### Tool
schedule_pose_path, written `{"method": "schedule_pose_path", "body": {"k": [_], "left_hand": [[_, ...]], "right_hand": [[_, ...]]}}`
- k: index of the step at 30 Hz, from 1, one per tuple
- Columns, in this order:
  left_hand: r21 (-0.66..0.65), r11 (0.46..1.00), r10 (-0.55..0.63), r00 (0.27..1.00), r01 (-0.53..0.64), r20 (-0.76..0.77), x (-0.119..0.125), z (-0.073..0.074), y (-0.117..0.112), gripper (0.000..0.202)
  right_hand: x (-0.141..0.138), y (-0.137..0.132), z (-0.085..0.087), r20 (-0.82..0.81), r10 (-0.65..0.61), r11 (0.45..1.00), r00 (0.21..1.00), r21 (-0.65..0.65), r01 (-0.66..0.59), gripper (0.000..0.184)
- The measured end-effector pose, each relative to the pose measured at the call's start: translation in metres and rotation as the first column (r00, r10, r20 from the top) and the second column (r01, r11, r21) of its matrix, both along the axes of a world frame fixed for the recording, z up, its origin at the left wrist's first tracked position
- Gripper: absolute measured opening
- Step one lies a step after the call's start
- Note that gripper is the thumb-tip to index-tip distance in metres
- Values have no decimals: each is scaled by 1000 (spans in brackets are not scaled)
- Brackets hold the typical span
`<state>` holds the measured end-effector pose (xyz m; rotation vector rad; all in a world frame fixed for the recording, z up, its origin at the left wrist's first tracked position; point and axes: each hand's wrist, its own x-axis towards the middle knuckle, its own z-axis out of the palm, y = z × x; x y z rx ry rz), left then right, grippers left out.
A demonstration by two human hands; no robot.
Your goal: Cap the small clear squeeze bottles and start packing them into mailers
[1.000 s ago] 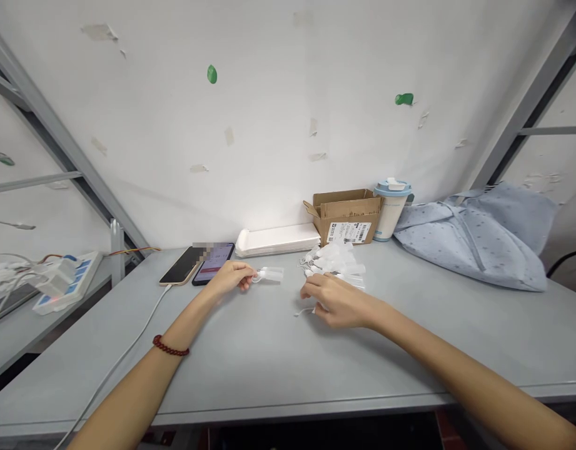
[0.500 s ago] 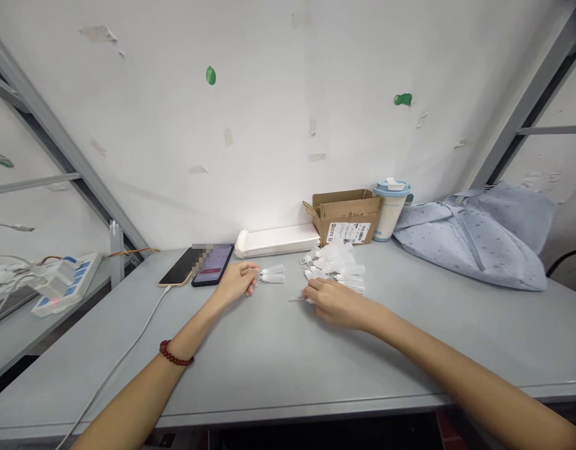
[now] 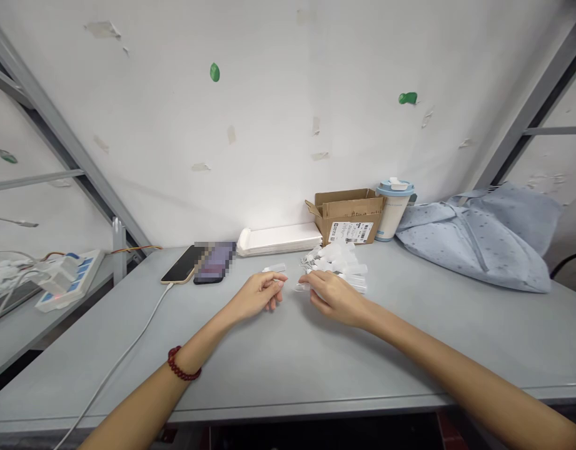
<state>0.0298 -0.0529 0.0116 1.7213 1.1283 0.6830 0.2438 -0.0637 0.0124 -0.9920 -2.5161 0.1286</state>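
Observation:
My right hand [image 3: 334, 295] is at the near left side of a pile of small whitish plastic tubes [image 3: 338, 257] with thin thread-like ends. Its fingertips pinch one clear, pale tube [image 3: 301, 287], which points left. Facing it across a small gap is my left hand [image 3: 259, 294], thumb and forefinger brought together and the other fingers curled. Whatever those fingertips may hold is too small to make out. Just behind the left hand, a separate whitish tube [image 3: 274, 268] lies on the grey table [image 3: 269, 362], partly covered by the fingers.
Two phones [image 3: 181, 265] lie at the left, one with a white cable [image 3: 128, 356]. Behind the pile stand a flat white stack [image 3: 281, 239], an open cardboard box [image 3: 351, 219] and a lidded cup [image 3: 393, 209]. A pale blue cloth bag [image 3: 475, 240] lies right.
My left hand has moved right and slightly nearer, away from the laid-out tubes toward my right hand. The right hand has shifted slightly, and a tube now shows at its fingertips.

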Motion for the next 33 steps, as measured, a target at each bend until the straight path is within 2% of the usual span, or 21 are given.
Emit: {"method": "schedule_pose_path", "body": {"k": [12, 20, 33], "left_hand": [[26, 999, -40, 999, 40, 0, 2, 1, -2, 31], [23, 998, -60, 998, 60, 0, 5, 7, -7, 28], [27, 995, -97, 995, 97, -1, 5, 6, -8, 28]], "right_hand": [[-2, -5, 1, -41, 43, 999, 998, 14, -43, 30], [-3, -5, 0, -57, 48, 999, 997, -3, -49, 31], [-3, -5, -3, -36, 60, 998, 998, -9, -60, 32]]}}
